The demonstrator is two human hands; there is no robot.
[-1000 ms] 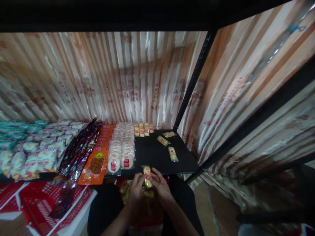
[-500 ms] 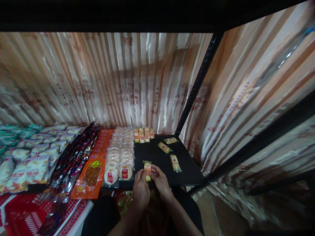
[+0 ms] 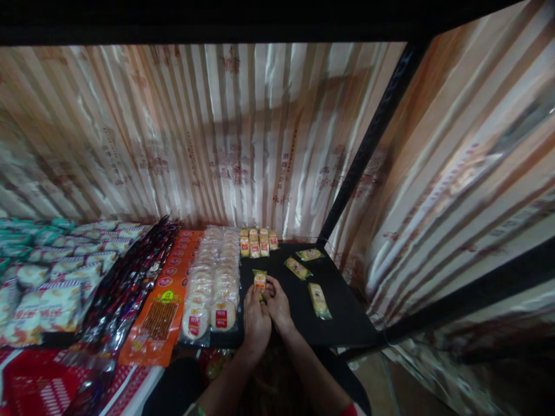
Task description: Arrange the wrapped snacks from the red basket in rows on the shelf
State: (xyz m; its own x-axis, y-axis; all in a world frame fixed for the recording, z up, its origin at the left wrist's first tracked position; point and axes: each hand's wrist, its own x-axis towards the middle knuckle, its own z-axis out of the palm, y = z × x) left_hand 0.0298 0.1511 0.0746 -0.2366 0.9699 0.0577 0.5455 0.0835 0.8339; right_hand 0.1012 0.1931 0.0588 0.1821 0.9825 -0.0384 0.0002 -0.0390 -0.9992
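My left hand and my right hand are together over the black shelf, both pinched on one small yellow snack packet held upright. At the back of the shelf stands a short row of like packets. Three more yellow packets lie loose to the right: one near the corner post, one in the middle, one nearer the front.
Left of my hands lie rows of round white cakes, orange snack bags, dark red-black bags and white-and-teal packets. A black post and striped plastic sheeting close the back and right.
Both hands have carried the yellow packet forward from the shelf's front edge to over the shelf, closer to the back row. The view has shifted a little forward.
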